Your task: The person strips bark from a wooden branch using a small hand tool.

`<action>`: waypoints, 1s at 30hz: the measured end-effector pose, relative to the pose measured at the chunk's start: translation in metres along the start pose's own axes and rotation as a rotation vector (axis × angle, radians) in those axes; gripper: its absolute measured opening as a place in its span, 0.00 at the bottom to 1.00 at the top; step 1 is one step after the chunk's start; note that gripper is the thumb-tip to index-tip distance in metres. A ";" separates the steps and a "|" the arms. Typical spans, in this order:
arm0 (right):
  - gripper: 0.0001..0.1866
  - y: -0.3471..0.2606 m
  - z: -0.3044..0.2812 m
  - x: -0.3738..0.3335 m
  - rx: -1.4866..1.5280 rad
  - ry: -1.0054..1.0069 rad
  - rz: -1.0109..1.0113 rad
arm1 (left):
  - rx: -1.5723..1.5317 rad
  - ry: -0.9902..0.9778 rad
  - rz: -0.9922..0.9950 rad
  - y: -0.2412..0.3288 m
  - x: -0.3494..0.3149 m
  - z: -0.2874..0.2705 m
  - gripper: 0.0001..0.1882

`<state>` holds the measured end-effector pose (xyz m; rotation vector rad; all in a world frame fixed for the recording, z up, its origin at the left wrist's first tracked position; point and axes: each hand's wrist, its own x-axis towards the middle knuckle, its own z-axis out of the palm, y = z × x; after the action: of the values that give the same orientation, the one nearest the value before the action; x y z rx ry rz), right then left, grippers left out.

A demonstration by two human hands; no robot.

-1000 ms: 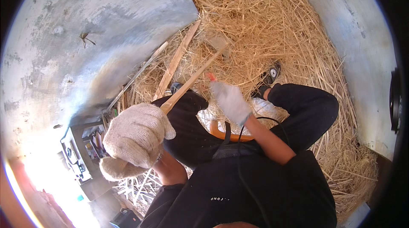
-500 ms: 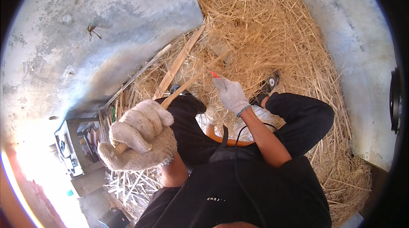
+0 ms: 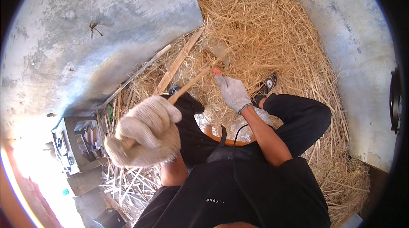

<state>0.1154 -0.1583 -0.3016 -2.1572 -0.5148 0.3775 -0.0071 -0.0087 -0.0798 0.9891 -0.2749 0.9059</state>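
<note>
My left hand (image 3: 147, 132), in a thick off-white knitted glove, is closed around the near end of a long, narrow wooden strip (image 3: 194, 82). The strip slants away to the right over the shavings. My right hand (image 3: 233, 93), in a similar glove with a green cuff edge, grips a tool whose bright red end (image 3: 216, 71) pokes out beyond the fingers. That red end lies close beside the strip; whether they touch I cannot tell. The rest of the tool is hidden by the glove.
Straw-like shavings (image 3: 264, 27) cover the floor around my legs. A wide wooden slat (image 3: 181, 59) leans by the left wall (image 3: 140, 10). An orange curved piece (image 3: 208, 132) sits between my thighs. A small shelf (image 3: 79, 142) with tools stands at the left.
My left hand has shifted slightly right and away from me, bringing the strip along. The right hand, still gripping the red-ended tool, has moved slightly to the right.
</note>
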 end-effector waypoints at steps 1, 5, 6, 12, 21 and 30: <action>0.28 -0.015 -0.004 -0.007 -0.009 -0.019 -0.001 | -0.001 -0.011 -0.013 0.003 -0.001 -0.003 0.36; 0.33 -0.097 -0.039 -0.041 0.192 -0.235 -0.150 | 0.011 -0.153 -0.027 0.007 0.009 -0.012 0.34; 0.32 -0.096 -0.034 -0.046 0.261 -0.221 -0.126 | 0.021 -0.213 -0.045 0.006 0.012 -0.011 0.33; 0.35 -0.009 -0.007 -0.018 0.134 -0.017 0.165 | 0.042 -0.349 -0.060 0.002 0.019 -0.010 0.32; 0.32 -0.104 -0.037 -0.053 0.318 -0.188 -0.065 | 0.051 -0.409 -0.060 -0.002 0.022 -0.007 0.32; 0.24 -0.093 -0.042 -0.051 0.394 -0.171 -0.133 | 0.043 -0.357 -0.051 0.000 0.015 -0.017 0.32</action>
<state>0.0682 -0.1616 -0.1973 -1.7117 -0.6191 0.5436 -0.0012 0.0133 -0.0808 1.1914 -0.5309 0.6876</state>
